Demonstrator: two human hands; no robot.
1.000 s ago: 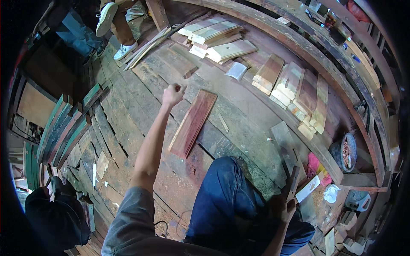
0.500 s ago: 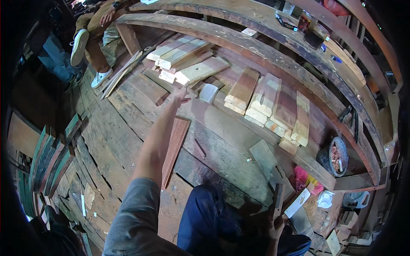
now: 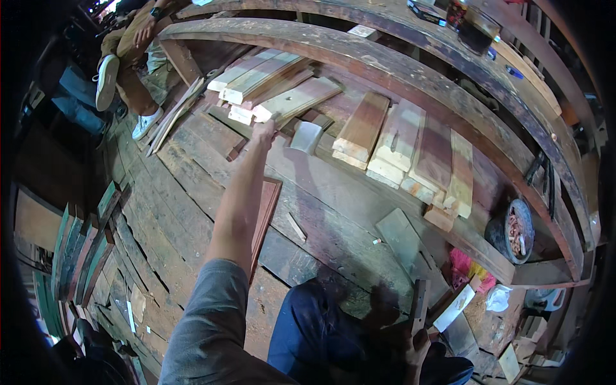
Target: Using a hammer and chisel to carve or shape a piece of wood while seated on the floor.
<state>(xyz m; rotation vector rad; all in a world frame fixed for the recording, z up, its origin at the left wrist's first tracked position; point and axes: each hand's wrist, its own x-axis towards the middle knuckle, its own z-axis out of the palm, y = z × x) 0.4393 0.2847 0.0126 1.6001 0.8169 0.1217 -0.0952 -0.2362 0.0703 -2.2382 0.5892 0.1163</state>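
Note:
My left arm stretches forward, and my left hand (image 3: 263, 131) is at the near end of a pale wooden plank (image 3: 301, 98). Its fingers look curled on that end, though they are small and partly hidden. This plank lies beside a stack of pale planks (image 3: 256, 74). Close to my knee, my right hand (image 3: 418, 346) is closed around a narrow dark strip of wood (image 3: 420, 305) held upright. A pale curved block (image 3: 306, 137) rests on the floor just right of my left hand. Under my left forearm lies a reddish board (image 3: 266, 205).
More stacked planks (image 3: 396, 141) lie to the right, below a long curved beam (image 3: 359, 54). A bucket of shavings (image 3: 513, 231) stands at far right. Green-edged boards (image 3: 80, 244) lean at left. Another person's leg (image 3: 135, 90) shows at upper left.
My left hand has moved slightly forward, its fingers going from extended to curled at the plank's end. The right hand keeps its hold on the strip. The view has shifted a little.

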